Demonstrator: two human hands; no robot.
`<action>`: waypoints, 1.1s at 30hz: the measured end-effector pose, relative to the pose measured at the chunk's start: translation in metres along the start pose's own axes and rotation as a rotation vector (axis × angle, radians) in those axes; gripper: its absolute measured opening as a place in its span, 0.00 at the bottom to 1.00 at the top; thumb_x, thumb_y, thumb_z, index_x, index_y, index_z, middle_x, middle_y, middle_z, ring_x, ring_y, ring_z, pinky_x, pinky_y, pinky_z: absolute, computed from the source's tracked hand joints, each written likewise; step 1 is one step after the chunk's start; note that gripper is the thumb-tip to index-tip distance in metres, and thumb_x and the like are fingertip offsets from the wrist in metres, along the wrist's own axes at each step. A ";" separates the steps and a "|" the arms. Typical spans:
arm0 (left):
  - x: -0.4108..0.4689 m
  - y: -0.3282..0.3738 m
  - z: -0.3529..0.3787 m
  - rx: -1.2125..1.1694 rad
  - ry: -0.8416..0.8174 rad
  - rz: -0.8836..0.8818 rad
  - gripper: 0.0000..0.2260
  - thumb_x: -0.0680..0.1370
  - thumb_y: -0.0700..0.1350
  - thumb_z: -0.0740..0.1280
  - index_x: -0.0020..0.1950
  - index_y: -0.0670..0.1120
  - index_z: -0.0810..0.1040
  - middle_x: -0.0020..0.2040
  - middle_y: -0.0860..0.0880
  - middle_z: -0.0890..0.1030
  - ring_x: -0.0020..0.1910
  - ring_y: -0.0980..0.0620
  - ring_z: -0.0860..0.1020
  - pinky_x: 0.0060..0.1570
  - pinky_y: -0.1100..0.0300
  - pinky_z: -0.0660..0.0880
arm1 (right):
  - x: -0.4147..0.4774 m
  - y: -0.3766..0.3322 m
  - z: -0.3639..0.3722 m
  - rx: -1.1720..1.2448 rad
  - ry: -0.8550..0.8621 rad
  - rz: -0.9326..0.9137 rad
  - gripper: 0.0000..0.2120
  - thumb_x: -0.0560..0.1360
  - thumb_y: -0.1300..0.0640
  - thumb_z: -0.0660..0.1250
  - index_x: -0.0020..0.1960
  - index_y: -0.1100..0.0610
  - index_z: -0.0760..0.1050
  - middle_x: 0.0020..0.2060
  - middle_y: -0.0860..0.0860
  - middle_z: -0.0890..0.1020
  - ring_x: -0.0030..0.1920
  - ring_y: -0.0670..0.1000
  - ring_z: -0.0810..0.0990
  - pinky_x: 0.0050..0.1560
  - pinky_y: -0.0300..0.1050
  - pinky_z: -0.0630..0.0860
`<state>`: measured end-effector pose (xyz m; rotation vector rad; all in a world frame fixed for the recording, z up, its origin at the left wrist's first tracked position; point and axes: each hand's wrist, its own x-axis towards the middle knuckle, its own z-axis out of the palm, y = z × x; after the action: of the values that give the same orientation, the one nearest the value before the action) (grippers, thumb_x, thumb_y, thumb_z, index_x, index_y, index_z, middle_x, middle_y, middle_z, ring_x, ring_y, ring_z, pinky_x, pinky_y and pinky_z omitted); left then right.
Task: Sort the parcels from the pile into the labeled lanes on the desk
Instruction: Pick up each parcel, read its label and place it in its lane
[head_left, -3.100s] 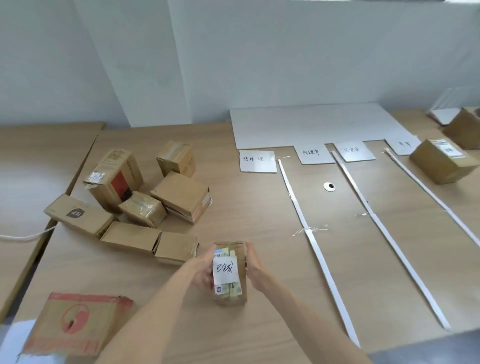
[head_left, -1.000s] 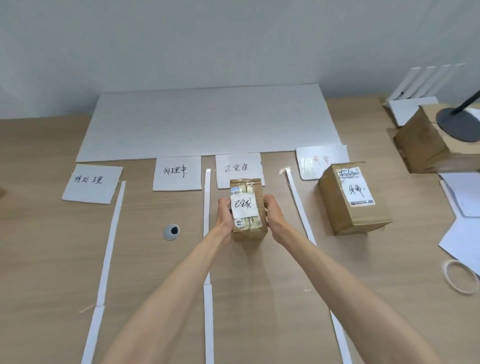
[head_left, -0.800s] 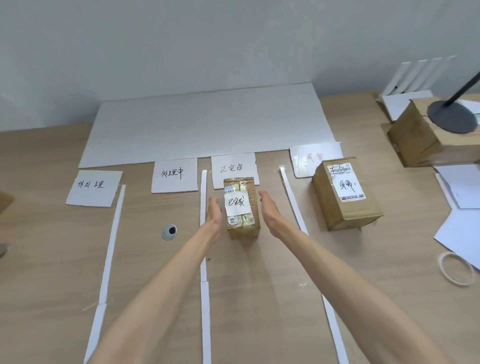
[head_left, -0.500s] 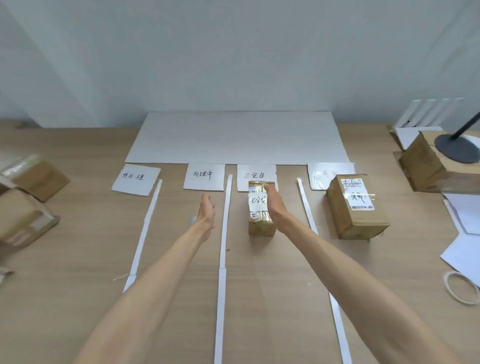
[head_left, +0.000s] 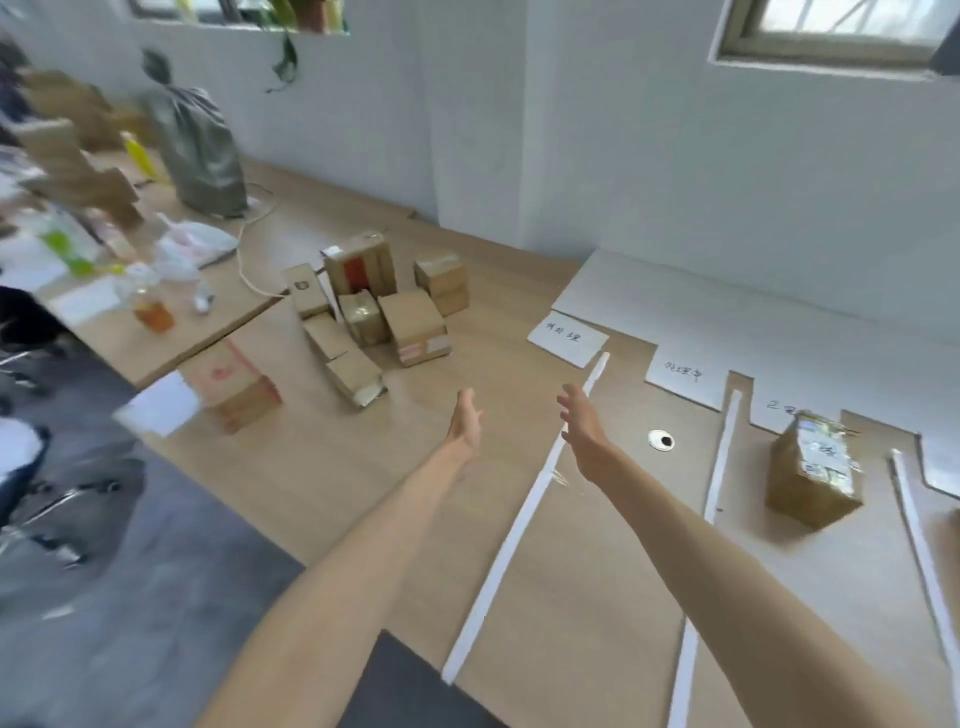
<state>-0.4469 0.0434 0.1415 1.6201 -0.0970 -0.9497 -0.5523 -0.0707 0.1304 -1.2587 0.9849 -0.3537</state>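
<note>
Both hands hover empty above the bench (head_left: 363, 483), fingers straight and loosely spread, palms turned towards each other. The left hand (head_left: 466, 423) is the nearer to the pile of parcels (head_left: 374, 312), just right of it and towards the person. The right hand (head_left: 584, 431) is further right of the pile, over the first white tape strip (head_left: 524, 514). The tape-wrapped parcel (head_left: 813, 475), with a handwritten slip on top, sits well right of the pile, between two further strips and just below a paper lane label (head_left: 779, 410). A red-printed carton (head_left: 231, 387) lies left of the pile.
</note>
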 end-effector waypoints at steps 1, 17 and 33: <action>-0.005 -0.001 -0.028 -0.006 0.025 0.000 0.24 0.83 0.56 0.44 0.78 0.51 0.56 0.77 0.47 0.60 0.75 0.48 0.59 0.73 0.45 0.54 | -0.006 0.004 0.036 -0.013 -0.017 -0.010 0.23 0.81 0.44 0.53 0.72 0.52 0.66 0.73 0.52 0.69 0.73 0.53 0.66 0.75 0.57 0.59; 0.062 0.001 -0.343 -0.096 0.233 -0.112 0.24 0.81 0.58 0.43 0.77 0.55 0.56 0.73 0.49 0.68 0.71 0.47 0.65 0.68 0.45 0.60 | 0.027 0.019 0.384 -0.173 -0.302 0.011 0.23 0.81 0.42 0.52 0.71 0.51 0.67 0.71 0.49 0.69 0.71 0.50 0.66 0.75 0.54 0.58; 0.240 0.031 -0.600 -0.210 0.460 -0.340 0.26 0.81 0.58 0.45 0.78 0.52 0.56 0.76 0.48 0.61 0.74 0.46 0.60 0.71 0.42 0.56 | 0.209 0.006 0.610 -0.259 -0.366 0.181 0.26 0.83 0.45 0.48 0.78 0.55 0.60 0.77 0.50 0.62 0.77 0.51 0.58 0.76 0.51 0.51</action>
<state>0.0956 0.3762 0.0267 1.6443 0.5910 -0.7838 0.0379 0.1666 0.0264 -1.3937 0.8364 0.1485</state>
